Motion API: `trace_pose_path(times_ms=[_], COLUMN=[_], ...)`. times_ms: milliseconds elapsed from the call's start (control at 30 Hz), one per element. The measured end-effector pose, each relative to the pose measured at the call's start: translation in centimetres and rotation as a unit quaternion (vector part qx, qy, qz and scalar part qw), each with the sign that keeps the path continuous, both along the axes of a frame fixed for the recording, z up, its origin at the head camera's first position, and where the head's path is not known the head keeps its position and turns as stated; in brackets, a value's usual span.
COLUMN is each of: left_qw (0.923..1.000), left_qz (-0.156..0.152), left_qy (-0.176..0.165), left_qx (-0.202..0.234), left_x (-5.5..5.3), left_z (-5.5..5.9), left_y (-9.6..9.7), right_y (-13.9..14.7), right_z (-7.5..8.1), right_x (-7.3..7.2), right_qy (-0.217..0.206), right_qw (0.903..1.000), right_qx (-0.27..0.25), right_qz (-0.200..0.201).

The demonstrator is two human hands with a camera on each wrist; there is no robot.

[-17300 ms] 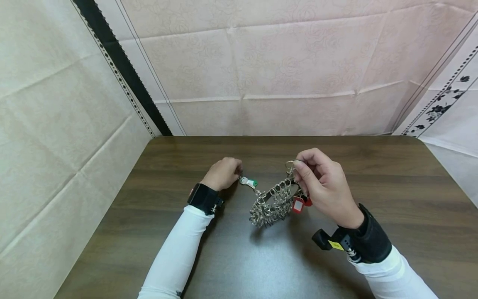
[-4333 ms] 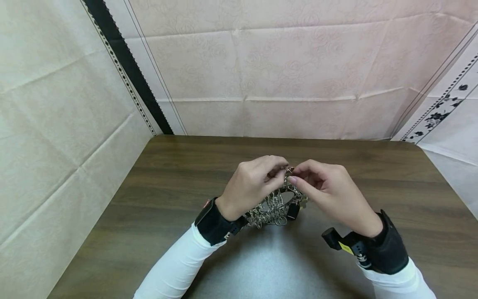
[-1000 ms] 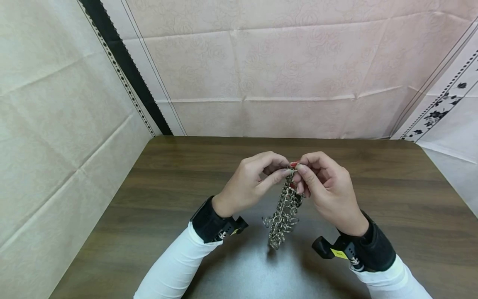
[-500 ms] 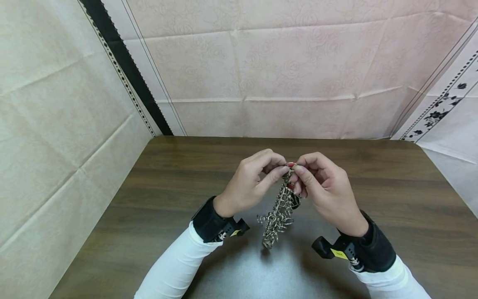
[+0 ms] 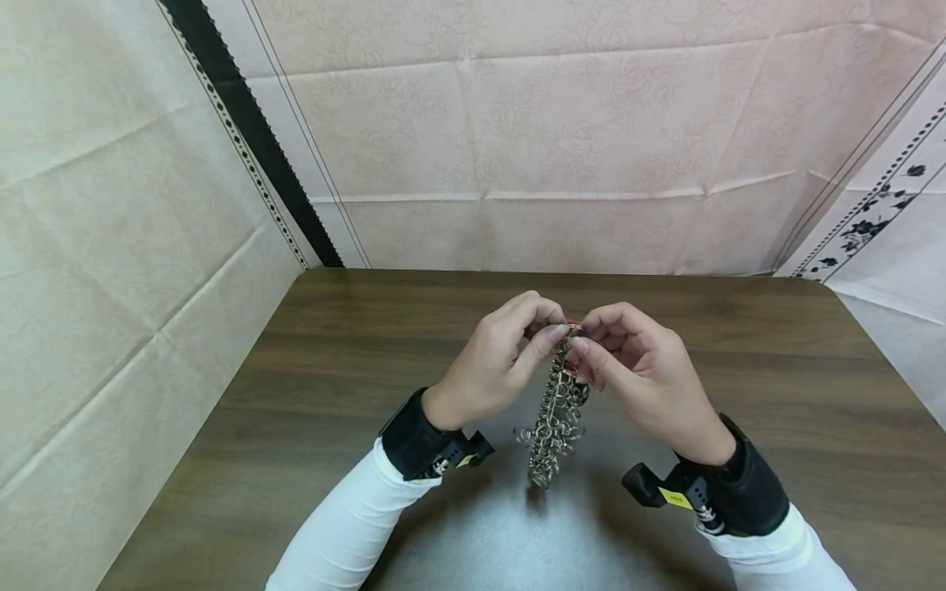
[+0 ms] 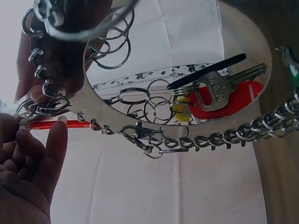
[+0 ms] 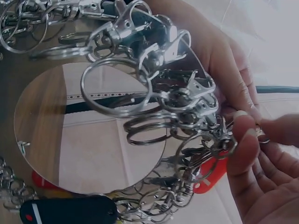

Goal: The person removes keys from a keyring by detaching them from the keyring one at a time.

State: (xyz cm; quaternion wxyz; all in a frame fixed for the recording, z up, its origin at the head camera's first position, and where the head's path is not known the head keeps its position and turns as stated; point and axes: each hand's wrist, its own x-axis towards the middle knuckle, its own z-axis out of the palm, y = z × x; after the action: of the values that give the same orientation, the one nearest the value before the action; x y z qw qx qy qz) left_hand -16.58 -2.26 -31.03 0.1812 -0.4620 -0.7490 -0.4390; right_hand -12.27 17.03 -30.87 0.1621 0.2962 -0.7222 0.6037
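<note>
In the head view my left hand (image 5: pixel 502 353) pinches a red key tag or the small ring at its top, between thumb and index finger. Close by, the thumb and fingers of my right hand (image 5: pixel 643 369) pinch the same spot; which part each holds is mostly hidden. A silver key-ring bunch (image 5: pixel 550 427) hangs below the fingertips, above the table. In the right wrist view it has several split rings (image 7: pixel 117 86) and clasps around a hoop. A red tag (image 7: pixel 212 172) sits near the fingertips; a black tag (image 7: pixel 70 210) hangs lower. The left wrist view shows a key (image 6: pixel 217 91).
The brown wooden table (image 5: pixel 340 460) lies under both hands. A pale patterned cloth (image 5: pixel 591 139) stands behind it, and another cloth (image 5: pixel 111 312) with a black strip is at the left. Both wrists wear black camera bands (image 5: pixel 746 484).
Earlier the left hand held a white-and-green tag away from the bunch; later a black tag showed. Now both hands meet at a red tag. Within the last second the bunch swung slightly and the right fingers shifted.
</note>
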Motion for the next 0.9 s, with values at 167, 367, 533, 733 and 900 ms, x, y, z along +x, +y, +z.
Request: trace_pose_path(times_ms=[167,367,533,733,900], left_qw=[0.9991,0.995,0.9919,0.9883,0.9889], left_qz=[0.01,0.03,0.038,0.042,0.04], left_qy=[0.035,0.075,0.093,0.111,0.103], left_qx=[-0.022,-0.06,-0.077,-0.095,-0.1], left_x=[0.02,0.24,0.49,0.48,0.3], left_z=[0.06,0.47,0.7,0.79,0.67], left_y=[-0.04,-0.15,-0.17,-0.21,-0.36], right_y=[0.1,0.16,0.28,0.51,0.51], right_z=[0.11,0.26,0.46,0.56,0.52], right_x=[0.08,0.26,0.44,0.52,0.46], right_qy=[0.015,0.034,0.052,0.04,0.027], right_qw=[0.9977,0.9932,0.9894,0.9871,0.9863], right_qx=[0.06,0.106,0.132,0.154,0.162], right_qz=[-0.028,-0.035,-0.034,-0.014,-0.012])
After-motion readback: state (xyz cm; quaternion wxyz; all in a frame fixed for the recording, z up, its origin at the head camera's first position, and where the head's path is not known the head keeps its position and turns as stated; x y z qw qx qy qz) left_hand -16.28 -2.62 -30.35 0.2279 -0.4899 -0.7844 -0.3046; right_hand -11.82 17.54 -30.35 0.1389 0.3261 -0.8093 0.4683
